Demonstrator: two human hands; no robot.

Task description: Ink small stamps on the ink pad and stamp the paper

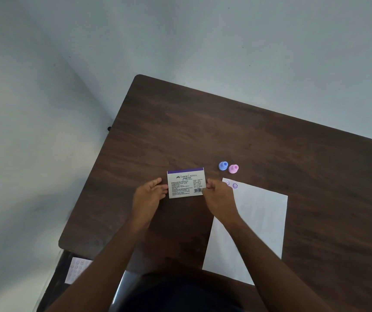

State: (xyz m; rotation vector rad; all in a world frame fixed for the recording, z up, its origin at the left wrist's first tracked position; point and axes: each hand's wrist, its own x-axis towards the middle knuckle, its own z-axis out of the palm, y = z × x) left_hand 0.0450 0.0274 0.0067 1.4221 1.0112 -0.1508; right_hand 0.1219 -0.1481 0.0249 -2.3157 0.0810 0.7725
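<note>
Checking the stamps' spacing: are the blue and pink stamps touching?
Apart. The head view shows a thin strip of table between the blue stamp and the pink stamp.

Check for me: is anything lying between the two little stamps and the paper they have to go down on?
Nothing visible. The blue stamp and pink stamp stand on bare table just beyond the paper's far corner, where two prints already sit.
</note>
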